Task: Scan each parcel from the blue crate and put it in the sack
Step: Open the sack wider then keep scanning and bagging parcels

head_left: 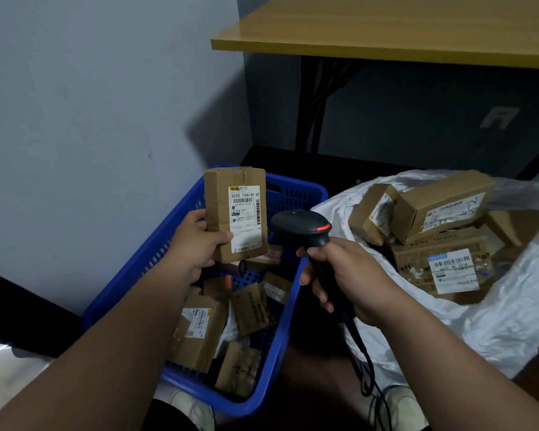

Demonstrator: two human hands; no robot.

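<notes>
My left hand [196, 244] grips a small brown cardboard parcel [227, 197] upright above the blue crate [296, 194], its white label facing me. My right hand [349, 275] holds a black barcode scanner [299, 225] by the handle, its head just right of the parcel with a red light lit. Several brown parcels [199, 331] lie in the crate. The white plastic sack [448, 331] lies open on the right, and several labelled parcels [439, 209] rest in it.
A wooden table [386, 26] with black legs stands behind the sack. A pale wall runs along the left. The scanner's black cable [367, 368] hangs down between crate and sack. My shoes [399, 399] show at the bottom edge.
</notes>
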